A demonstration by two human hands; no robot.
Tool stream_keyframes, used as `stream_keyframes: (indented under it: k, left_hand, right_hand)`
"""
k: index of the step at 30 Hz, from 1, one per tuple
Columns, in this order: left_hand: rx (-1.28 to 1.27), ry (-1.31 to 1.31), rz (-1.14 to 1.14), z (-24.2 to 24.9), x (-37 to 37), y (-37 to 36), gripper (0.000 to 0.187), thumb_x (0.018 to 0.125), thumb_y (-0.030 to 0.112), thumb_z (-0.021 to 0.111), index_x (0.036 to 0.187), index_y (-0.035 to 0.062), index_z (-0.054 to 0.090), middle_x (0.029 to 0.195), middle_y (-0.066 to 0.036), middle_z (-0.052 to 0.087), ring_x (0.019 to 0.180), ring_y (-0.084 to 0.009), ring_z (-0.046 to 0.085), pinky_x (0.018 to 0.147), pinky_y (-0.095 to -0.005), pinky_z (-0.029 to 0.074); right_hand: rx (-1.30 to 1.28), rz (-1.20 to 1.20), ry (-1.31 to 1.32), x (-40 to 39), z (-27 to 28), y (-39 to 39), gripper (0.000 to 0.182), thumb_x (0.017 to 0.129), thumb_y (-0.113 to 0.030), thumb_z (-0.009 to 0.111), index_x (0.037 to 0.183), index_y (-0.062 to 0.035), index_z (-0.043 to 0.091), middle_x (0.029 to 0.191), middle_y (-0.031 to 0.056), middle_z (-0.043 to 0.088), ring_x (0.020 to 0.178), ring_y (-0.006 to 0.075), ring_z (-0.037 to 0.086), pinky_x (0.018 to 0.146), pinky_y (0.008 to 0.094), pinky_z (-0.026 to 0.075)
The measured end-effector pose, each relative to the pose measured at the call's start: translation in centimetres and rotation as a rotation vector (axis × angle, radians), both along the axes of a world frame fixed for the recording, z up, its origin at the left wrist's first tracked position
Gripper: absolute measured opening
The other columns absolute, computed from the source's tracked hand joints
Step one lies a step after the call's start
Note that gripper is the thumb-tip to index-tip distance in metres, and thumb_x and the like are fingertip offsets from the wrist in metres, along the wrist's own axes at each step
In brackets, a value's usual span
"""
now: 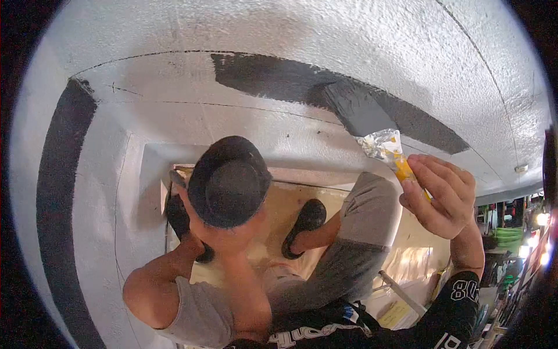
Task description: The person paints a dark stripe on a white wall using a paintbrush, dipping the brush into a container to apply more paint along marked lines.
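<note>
1. i see the wall (290,23) filling most of my view: white, rough-textured, bent by the wide lens. thin pencil lines arc across it, and the dark corners of the lens cut it off on every side.
2. a broad black band (58,221) curves down the left of the wall and runs out of view at the bottom edge.
3. a second black painted stripe (261,78) arcs across the top, from a squared-off start near the middle down toward the right.
4. below me a person (232,279) in a grey sleeveless top crouches, head down. i only see the top of a dark cap (229,183), a bare shoulder, grey trousers and dark shoes (305,224) on a pale board floor (290,203). that person's hands are hidden under the body.
5. at the far right a cluttered room (514,244) shows as a thin strip with bright lamps; i cannot make out the items in it.
6. my right hand (442,195) is clenched around the yellow handle of a paintbrush (372,125), fingers wrapped over it so most of the handle is covered. a black sleeve with white lettering shows on that arm.
7. the brush sticks up and left from the hand, its metal ferrule just beyond the fingertips, and its wide paint-loaded bristles lie flat against the stripe.
8. my left hand is nowhere in view.
</note>
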State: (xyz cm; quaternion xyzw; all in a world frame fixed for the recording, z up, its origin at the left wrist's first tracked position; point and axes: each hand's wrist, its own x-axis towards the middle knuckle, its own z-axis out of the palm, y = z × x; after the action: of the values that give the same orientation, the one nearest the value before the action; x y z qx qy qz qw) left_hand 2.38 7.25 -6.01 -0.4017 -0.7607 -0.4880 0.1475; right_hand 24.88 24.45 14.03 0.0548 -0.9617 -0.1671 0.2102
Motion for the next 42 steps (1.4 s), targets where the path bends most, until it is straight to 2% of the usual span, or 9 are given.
stream_keyframes:
  k: [3,7,13,15,25,27,31,36,42]
  left_hand:
    - [0.074,-0.080,-0.022,0.4,0.4,0.3,0.118,0.054,0.028,0.085,0.144,-0.0051,0.018,0.118,-0.021,0.058,0.107,-0.0308,0.060,0.097,-0.0409,0.044]
    - [0.019,-0.056,-0.010,0.3,0.8,0.3,0.117,0.054,0.030,0.085,0.144,-0.0060,0.019,0.119,-0.021,0.057,0.107,-0.0308,0.059,0.098,-0.0415,0.043]
    - [-0.025,-0.098,0.018,0.6,1.0,0.3,0.117,0.053,0.022,0.085,0.144,-0.0053,0.018,0.121,-0.022,0.056,0.109,-0.0298,0.058,0.098,-0.0409,0.043]
    - [0.053,-0.154,-0.078,0.6,0.9,0.4,0.119,0.051,0.020,0.086,0.145,-0.0051,0.017,0.121,-0.022,0.056,0.108,-0.0300,0.059,0.099,-0.0409,0.043]
    - [0.058,-0.162,-0.067,-0.9,0.3,0.1,0.120,0.052,0.022,0.086,0.145,-0.0015,0.016,0.116,-0.018,0.060,0.107,-0.0283,0.060,0.102,-0.0401,0.040]
    - [0.114,-0.281,-0.091,-1.4,0.2,0.1,0.120,0.050,0.022,0.087,0.144,-0.0036,0.017,0.115,-0.018,0.060,0.107,-0.0285,0.060,0.103,-0.0408,0.038]
    - [0.148,-0.236,-0.057,-0.6,0.5,0.5,0.120,0.050,0.023,0.087,0.144,-0.0049,0.017,0.117,-0.019,0.060,0.108,-0.0291,0.060,0.104,-0.0411,0.038]
    - [-0.021,-0.053,0.047,0.1,1.0,0.7,0.119,0.052,0.025,0.086,0.145,-0.0051,0.016,0.118,-0.020,0.059,0.108,-0.0301,0.060,0.100,-0.0413,0.042]
    - [0.032,-0.090,-0.002,-0.5,0.9,0.4,0.122,0.052,0.032,0.087,0.144,-0.0072,0.017,0.118,-0.020,0.059,0.108,-0.0302,0.060,0.098,-0.0414,0.044]
  right_hand:
    - [-0.005,-0.002,0.006,0.9,-0.1,0.3,0.020,0.069,-0.004,0.073,0.088,-0.0029,0.066,0.090,0.0186,0.066,0.077,0.0261,0.068,0.066,0.0343,0.058]
    - [-0.003,-0.036,0.009,1.7,-0.1,0.1,0.019,0.070,-0.005,0.073,0.087,-0.0024,0.065,0.090,0.0186,0.066,0.077,0.0263,0.068,0.066,0.0342,0.059]
    - [-0.042,-0.003,-0.002,2.0,-0.1,0.0,0.018,0.071,-0.007,0.072,0.086,-0.0029,0.064,0.092,0.0197,0.066,0.077,0.0262,0.068,0.067,0.0349,0.059]
    - [-0.063,0.058,0.014,1.8,-0.6,0.3,0.017,0.072,-0.008,0.071,0.088,-0.0042,0.064,0.092,0.0196,0.066,0.077,0.0257,0.068,0.067,0.0352,0.059]
    - [-0.069,0.089,-0.014,0.2,-0.2,-0.1,0.020,0.073,-0.007,0.069,0.093,-0.0059,0.064,0.095,0.0195,0.065,0.079,0.0259,0.068,0.068,0.0354,0.059]
    - [-0.025,0.091,-0.013,-0.1,-0.3,0.4,0.019,0.073,-0.007,0.069,0.092,-0.0053,0.065,0.095,0.0196,0.065,0.079,0.0263,0.067,0.068,0.0350,0.059]
    - [-0.024,0.061,-0.024,0.3,-0.5,1.0,0.019,0.072,-0.006,0.070,0.090,-0.0046,0.066,0.095,0.0203,0.065,0.079,0.0265,0.067,0.069,0.0349,0.059]
    - [-0.004,0.008,-0.031,1.0,-0.3,1.0,0.021,0.069,-0.004,0.072,0.090,-0.0041,0.066,0.094,0.0201,0.066,0.079,0.0271,0.068,0.067,0.0347,0.058]
    - [0.012,-0.006,-0.005,2.1,-0.3,1.2,0.019,0.072,-0.006,0.073,0.089,-0.0038,0.066,0.092,0.0187,0.066,0.078,0.0266,0.068,0.066,0.0342,0.059]
